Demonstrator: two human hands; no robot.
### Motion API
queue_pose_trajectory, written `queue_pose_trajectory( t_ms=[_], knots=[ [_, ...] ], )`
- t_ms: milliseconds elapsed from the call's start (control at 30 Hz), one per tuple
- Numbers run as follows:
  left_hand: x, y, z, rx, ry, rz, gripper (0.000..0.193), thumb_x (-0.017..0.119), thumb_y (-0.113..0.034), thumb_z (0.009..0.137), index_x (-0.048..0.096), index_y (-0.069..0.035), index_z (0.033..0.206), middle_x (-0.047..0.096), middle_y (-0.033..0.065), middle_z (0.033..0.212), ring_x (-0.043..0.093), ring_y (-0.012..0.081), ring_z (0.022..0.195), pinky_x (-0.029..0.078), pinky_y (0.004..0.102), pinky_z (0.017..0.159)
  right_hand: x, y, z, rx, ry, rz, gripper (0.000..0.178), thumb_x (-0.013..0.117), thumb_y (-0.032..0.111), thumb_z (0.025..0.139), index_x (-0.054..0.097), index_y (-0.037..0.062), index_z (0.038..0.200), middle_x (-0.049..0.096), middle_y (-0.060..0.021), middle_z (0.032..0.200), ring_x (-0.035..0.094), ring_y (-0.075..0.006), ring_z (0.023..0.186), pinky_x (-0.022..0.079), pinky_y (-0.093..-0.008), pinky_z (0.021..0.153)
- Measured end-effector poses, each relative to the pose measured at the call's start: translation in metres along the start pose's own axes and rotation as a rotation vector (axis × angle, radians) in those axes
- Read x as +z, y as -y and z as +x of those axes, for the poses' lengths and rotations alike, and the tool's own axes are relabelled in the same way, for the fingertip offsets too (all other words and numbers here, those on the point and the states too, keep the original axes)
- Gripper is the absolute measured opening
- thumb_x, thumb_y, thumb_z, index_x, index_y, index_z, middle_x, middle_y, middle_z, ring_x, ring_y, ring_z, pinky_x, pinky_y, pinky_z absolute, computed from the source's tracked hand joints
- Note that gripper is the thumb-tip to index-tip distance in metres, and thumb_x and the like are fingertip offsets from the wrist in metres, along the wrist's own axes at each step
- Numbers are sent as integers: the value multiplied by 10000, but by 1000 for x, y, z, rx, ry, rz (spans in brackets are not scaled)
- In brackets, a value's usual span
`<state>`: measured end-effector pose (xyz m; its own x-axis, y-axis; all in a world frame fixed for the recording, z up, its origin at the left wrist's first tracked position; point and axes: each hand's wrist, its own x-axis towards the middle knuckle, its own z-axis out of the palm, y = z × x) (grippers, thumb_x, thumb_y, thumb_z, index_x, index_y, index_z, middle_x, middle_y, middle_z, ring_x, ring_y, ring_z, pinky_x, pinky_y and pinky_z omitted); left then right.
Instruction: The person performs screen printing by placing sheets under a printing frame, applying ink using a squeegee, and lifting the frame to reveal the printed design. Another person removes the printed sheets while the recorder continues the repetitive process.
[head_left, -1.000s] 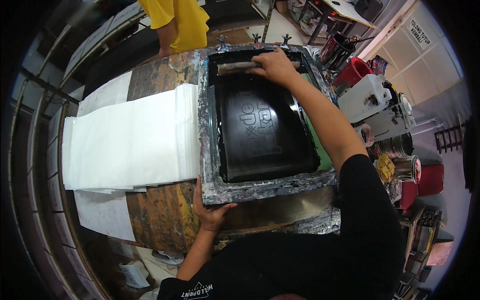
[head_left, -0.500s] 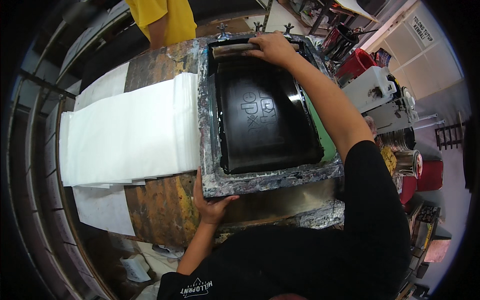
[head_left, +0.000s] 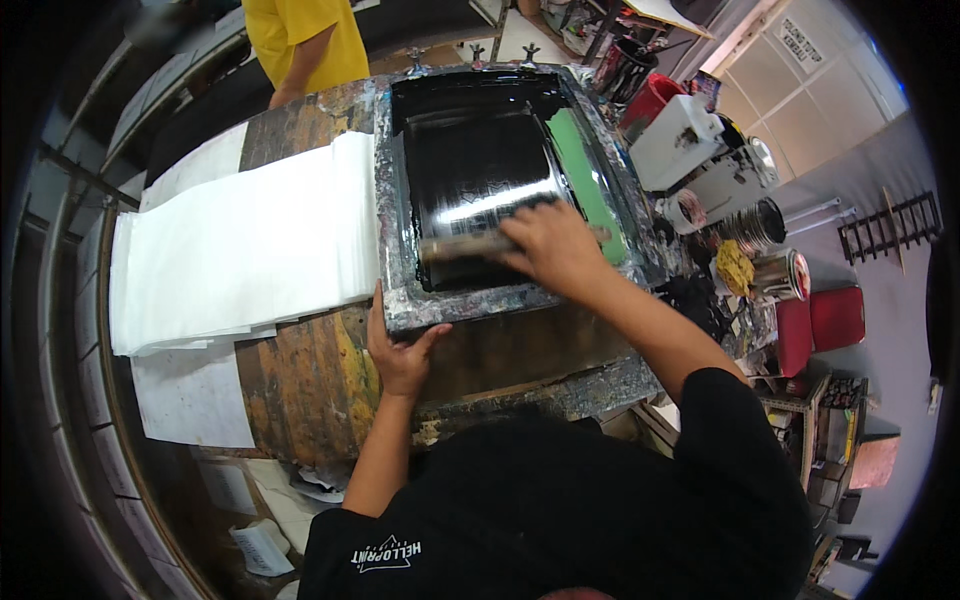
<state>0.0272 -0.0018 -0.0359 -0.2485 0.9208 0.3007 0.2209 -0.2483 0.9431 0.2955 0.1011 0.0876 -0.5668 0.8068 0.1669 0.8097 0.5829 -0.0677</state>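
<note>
A screen printing frame (head_left: 520, 308) with an ink-crusted rim lies over the table in front of me. Wet black ink (head_left: 470, 150) coats most of its mesh, and a green strip (head_left: 590, 190) shows along the right. My right hand (head_left: 555, 245) grips a squeegee (head_left: 465, 245) with a wooden handle, pressed on the mesh near the frame's near side. The hand is a little blurred. My left hand (head_left: 400, 355) holds the frame's near left corner, thumb along the front edge and fingers up the left side; part of its grip is hidden under the rim.
White sheets (head_left: 240, 240) lie stacked on the stained wooden table (head_left: 310, 385) left of the frame. Wing-nut clamps (head_left: 478, 55) stand at its far edge. Beyond, a person in a yellow shirt (head_left: 300, 40) stands. Cans (head_left: 780, 275), a white container (head_left: 675, 140) and a red bucket (head_left: 650, 100) crowd the right.
My right hand has drawn the squeegee from the frame's far end to near its front. Lettering visible in the mesh before is now mostly covered by ink and glare. My left hand keeps its corner.
</note>
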Motion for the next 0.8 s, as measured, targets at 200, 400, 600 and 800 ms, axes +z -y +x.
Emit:
queue_pose_trajectory(
  t_ms=[200,400,600,800],
  knots=[
    [8,-56,18,-6,-62,-152,1030,1008,-203,786,436,72,1598,655,170,1334,641,229,1191,533,369,1032,-59,26,-33,-30,-141,63,321,736,368,963,634,120,1140,648,-101,1004,665,-313,955,484,-466,885],
    [19,-123,80,178,-63,-441,1076,912,-229,918,215,27,1697,639,125,1304,622,207,1198,491,350,1037,-126,23,26,2,-606,-232,360,665,476,977,698,122,1033,722,-76,924,692,-274,900,417,-527,924],
    [22,-62,39,320,272,1215,1171,554,-836,934,309,34,1679,410,296,1656,220,390,1637,-55,764,1245,-152,7,61,-20,-700,-235,414,647,518,1022,709,111,979,691,-76,860,683,-297,856,393,-461,885],
    [40,-68,61,222,332,995,1098,585,-802,940,513,130,1517,531,282,1591,334,409,1606,-55,726,1282,-183,-7,97,22,-680,-250,596,485,595,1098,653,133,762,605,-24,658,533,-182,599,443,-394,764]
  ],
)
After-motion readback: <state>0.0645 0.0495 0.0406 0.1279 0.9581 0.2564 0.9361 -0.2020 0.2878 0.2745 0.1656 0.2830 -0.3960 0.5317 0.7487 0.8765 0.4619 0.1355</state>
